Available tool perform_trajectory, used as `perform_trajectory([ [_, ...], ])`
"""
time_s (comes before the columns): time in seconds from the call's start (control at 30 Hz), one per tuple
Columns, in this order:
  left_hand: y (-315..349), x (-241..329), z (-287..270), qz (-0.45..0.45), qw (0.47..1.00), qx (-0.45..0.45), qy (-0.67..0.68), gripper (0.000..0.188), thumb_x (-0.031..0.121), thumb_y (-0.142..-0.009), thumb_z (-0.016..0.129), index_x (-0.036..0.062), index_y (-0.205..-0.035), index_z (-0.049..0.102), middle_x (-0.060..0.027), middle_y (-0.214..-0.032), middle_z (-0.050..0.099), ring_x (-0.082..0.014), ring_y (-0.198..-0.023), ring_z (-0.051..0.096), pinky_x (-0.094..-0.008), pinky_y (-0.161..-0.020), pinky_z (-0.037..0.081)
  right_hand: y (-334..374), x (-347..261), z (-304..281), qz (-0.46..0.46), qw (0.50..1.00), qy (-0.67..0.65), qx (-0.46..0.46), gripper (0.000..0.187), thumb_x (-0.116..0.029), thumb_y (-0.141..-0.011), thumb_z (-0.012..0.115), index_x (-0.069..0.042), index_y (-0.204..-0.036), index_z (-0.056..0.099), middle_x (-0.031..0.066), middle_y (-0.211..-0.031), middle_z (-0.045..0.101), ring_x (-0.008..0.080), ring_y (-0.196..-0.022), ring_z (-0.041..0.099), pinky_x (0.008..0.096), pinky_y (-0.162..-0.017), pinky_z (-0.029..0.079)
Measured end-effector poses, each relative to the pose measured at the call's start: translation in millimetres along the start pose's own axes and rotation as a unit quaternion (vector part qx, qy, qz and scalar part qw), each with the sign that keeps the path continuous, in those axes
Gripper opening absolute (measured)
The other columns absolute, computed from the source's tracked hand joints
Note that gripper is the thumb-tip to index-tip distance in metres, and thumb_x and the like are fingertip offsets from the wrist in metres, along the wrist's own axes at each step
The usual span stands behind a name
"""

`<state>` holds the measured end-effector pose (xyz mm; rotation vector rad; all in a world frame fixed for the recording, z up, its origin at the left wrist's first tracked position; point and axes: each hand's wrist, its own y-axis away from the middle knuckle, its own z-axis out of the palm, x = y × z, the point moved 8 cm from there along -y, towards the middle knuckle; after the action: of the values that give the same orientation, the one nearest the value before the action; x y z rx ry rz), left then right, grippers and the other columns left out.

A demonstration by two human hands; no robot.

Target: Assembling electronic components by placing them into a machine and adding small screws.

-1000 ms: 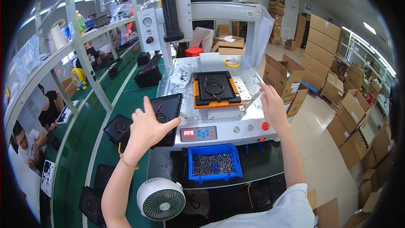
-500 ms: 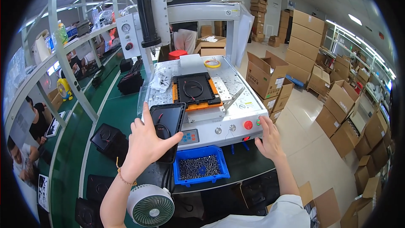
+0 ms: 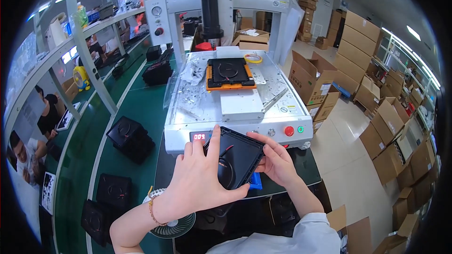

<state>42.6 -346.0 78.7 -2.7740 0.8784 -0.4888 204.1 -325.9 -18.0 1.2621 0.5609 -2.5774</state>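
A black rectangular plastic housing [image 3: 241, 149] with a dark cable coiled inside it is held tilted between my hands, in front of a white benchtop machine. My left hand [image 3: 200, 174] grips its left side, index finger along the upper corner and thumb at the lower edge. My right hand [image 3: 278, 163] pinches its right edge. Beyond, on the machine bed, a similar black housing [image 3: 228, 71] with a coiled cable sits in an orange fixture [image 3: 230, 87]. A blue tray [image 3: 255, 181] is mostly hidden beneath the held housing.
The machine's black spindle unit [image 3: 210, 9] hangs over the fixture. A red button [image 3: 288, 131] and a green-ringed button [image 3: 301, 130] are on its front. Stacked black housings [image 3: 129, 136] stand on the green bench at left. A fan [image 3: 174, 226] is below my left wrist; cartons [image 3: 310, 80] stand right.
My right hand has left the green-ringed button and taken hold of the housing's right edge. The housing has moved right and turned. The fixture has slid back and the spindle unit has shifted right.
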Motion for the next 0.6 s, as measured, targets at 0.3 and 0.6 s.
perform_trajectory([
  [0.3, 43, -81, 46, -0.256, 0.578, -0.060, 0.773, 0.068, 0.061, -0.095, 0.039, -0.0018, -0.112, 0.056, -0.0129, -0.095, 0.065, -0.0200, -0.090, 0.062, -0.0326, -0.082, 0.050, 7, 14, 8, 0.052, 0.988, -0.145, 0.026, 0.049, -0.017, -0.103, 0.041, 0.004, -0.146, 0.028, 0.0177, -0.123, 0.060, 0.0206, -0.097, 0.069, 0.0343, -0.080, 0.059],
  [0.6, 88, 17, 71, -0.175, 0.208, -0.167, 0.948, 0.104, 0.089, -0.076, 0.024, 0.0231, -0.155, 0.013, -0.0282, -0.154, 0.017, -0.0572, -0.136, 0.023, -0.0633, -0.111, 0.020, -1, 21, 24, -0.015, 0.996, 0.083, -0.030, 0.054, -0.030, -0.102, 0.041, 0.006, -0.141, 0.034, 0.0217, -0.136, 0.049, 0.0260, -0.122, 0.053, 0.0398, -0.103, 0.043],
])
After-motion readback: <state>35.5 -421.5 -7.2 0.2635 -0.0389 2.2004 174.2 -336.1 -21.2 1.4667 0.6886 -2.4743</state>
